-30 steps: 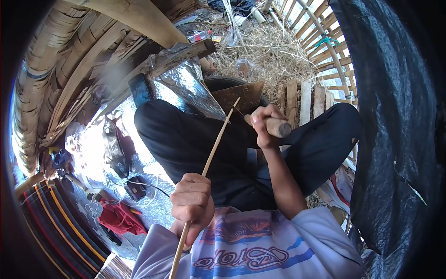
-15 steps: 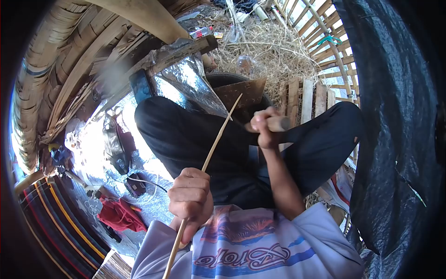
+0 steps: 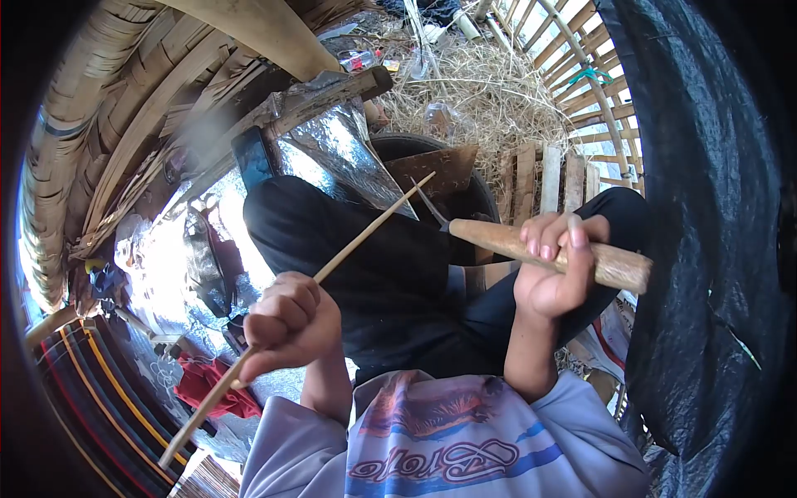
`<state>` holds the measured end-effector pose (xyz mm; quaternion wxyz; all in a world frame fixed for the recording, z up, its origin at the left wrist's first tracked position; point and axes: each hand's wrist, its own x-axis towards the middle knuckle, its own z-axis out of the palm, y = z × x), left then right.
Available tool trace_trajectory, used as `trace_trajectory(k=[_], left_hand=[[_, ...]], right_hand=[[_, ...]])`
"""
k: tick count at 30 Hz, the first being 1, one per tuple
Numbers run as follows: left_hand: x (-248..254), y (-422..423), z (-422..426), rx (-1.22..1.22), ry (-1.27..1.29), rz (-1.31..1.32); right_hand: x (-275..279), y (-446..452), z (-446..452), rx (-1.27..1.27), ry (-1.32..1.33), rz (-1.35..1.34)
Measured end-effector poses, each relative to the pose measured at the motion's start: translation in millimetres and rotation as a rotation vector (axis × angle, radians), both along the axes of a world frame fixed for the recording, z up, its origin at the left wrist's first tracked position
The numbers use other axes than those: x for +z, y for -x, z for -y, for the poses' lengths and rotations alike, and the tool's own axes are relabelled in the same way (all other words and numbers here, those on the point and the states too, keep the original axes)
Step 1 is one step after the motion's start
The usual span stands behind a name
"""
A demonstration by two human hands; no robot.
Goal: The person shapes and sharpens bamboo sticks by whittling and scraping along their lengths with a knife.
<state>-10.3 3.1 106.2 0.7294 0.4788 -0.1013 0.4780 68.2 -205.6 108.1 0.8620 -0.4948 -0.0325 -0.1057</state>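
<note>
My left hand [image 3: 286,322] is closed round a thin, pale wooden stick [image 3: 357,246], which slants from the lower left up to a pointed end above my lap. In my right hand [image 3: 558,266] is a knife with a long, thick wooden handle [image 3: 490,236]; the fingers wrap the handle's middle. The knife's narrow blade [image 3: 427,202] points up and left, its tip by the stick's pointed end. I cannot tell whether blade and stick touch.
Beyond my crossed legs [image 3: 332,232] stands a black tub [image 3: 484,189] with a brown board [image 3: 440,166] over it. A phone [image 3: 251,158] leans near my left knee. Straw [image 3: 490,91] covers the ground ahead. Dark plastic sheeting [image 3: 697,224] hangs at right; red cloth [image 3: 217,386] lies left.
My left hand has moved left and slightly up, and the stick now lies at a flatter slant. The right hand has moved right and down with the knife, whose handle now shows lengthwise.
</note>
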Motion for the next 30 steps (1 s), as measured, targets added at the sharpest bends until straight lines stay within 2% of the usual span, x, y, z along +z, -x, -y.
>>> trace_trajectory(k=[6, 8, 10, 11, 13, 14, 15, 16, 18, 19, 20, 22, 23, 24, 26, 27, 28, 30], left_hand=[[2.3, -27.1, -10.1, -0.001, 0.02, 0.005], [5.3, -30.9, -4.5, 0.013, 0.031, -0.005], [7.6, -34.4, 3.1, 0.065, 0.098, -0.02], [8.5, -34.7, 6.2, 0.062, 0.097, -0.016], [9.1, -35.1, 8.8, 0.022, 0.047, -0.011], [9.0, -37.8, 9.7, 0.03, 0.041, -0.015], [10.1, -37.3, 12.4, 0.018, 0.03, -0.017], [11.5, -36.7, 14.3, 0.004, 0.019, -0.009], [12.3, -33.8, 17.6, 0.034, -0.017, -0.043], [12.5, -33.2, 19.6, 0.042, 0.001, -0.067], [12.8, -34.3, 20.3, 0.05, 0.017, -0.09], [12.7, -37.0, 20.2, 0.029, 0.001, -0.053], [13.4, -36.6, 21.0, 0.016, -0.011, -0.034], [15.7, -37.0, 22.5, -0.006, 0.009, -0.04], [15.5, -38.6, 23.0, 0.043, -0.018, -0.08], [16.0, -39.7, 24.1, 0.039, -0.015, -0.068], [16.1, -39.6, 24.5, 0.038, -0.018, -0.081], [17.2, -42.1, 23.7, 0.036, -0.031, -0.093]], right_hand=[[44.0, 22.5, -17.9, 0.128, 0.044, 0.172], [29.8, 25.6, -32.0, 0.186, -0.033, 0.151], [-13.5, 23.9, -40.5, 0.145, 0.172, 0.137], [-28.0, 16.6, -41.6, 0.139, 0.511, 0.154], [-40.1, 14.8, -40.3, 0.109, 0.176, 0.132], [-22.6, 13.4, -37.9, 0.114, -0.035, 0.084], [-4.2, 13.4, -37.4, 0.107, -0.176, 0.151], [2.8, 14.6, -37.2, 0.107, -0.208, 0.233], [-21.3, 15.6, -41.3, 0.153, -0.04, 0.216], [-36.4, 15.8, -43.3, 0.099, 0.299, 0.104], [-63.4, 10.2, -42.0, 0.121, 0.444, 0.09], [-75.7, -1.5, -37.5, 0.054, 0.266, 0.102], [-57.1, 0.4, -36.0, 0.084, -0.078, -0.001], [-51.9, -0.4, -33.7, 0.127, -0.193, 0.126], [-64.6, 5.9, -41.1, 0.071, 0.019, 0.055], [-96.0, 3.0, -41.8, -0.017, 0.295, 0.114], [-114.6, 0.1, -37.0, 0.042, 0.509, 0.011], [-128.4, -10.9, -31.8, -0.081, 0.595, -0.046]])
